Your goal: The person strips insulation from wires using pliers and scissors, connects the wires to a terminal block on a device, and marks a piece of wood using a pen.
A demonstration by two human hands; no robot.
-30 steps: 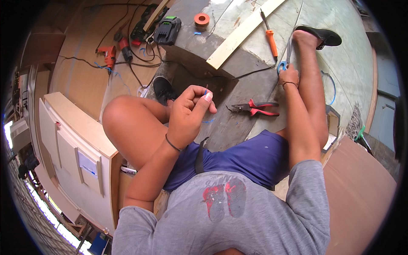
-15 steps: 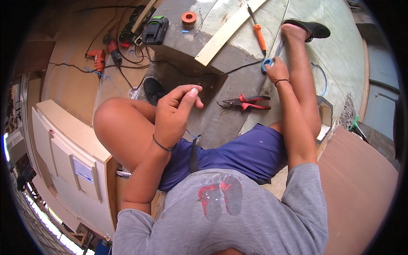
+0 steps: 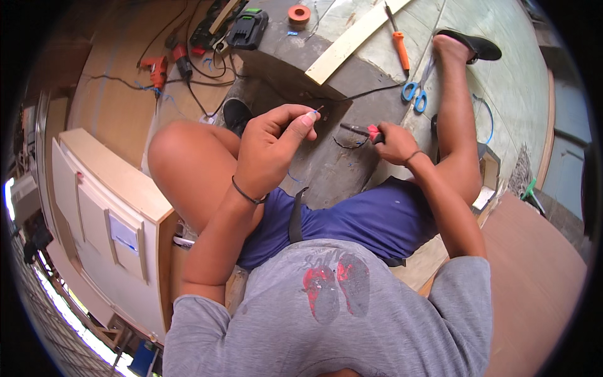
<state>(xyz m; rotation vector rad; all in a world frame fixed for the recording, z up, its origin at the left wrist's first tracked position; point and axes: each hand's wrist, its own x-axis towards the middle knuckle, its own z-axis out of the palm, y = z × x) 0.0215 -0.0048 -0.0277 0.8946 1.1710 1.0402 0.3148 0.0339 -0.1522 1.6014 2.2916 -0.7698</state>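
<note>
My left hand [image 3: 269, 146] is closed in a pinch in front of my bent left knee. Between thumb and forefinger it holds a thin blue wire [image 3: 315, 112], whose tip looks like bare copper. Most of the wire is hidden by the fingers. My right hand [image 3: 401, 146] is wrapped round the red handles of the pliers [image 3: 355, 129], their dark jaws pointing left toward the other hand. Just beyond the right hand, blue-handled scissors [image 3: 419, 88] lie on the floor beside my right shin. An orange-handled soldering iron [image 3: 401, 53] lies farther out.
A pale wooden strip [image 3: 352, 45] crosses the raised grey slab. On it are a black battery pack [image 3: 247, 29] and an orange tape roll [image 3: 299, 14]. Red power tools, including a drill [image 3: 156, 72], lie left among cords. A white-fronted cabinet [image 3: 107, 217] stands at my left.
My right hand has let go of the scissors, which now lie on the floor, and has picked up the pliers. The left hand keeps its pinch; the wire tip now shows.
</note>
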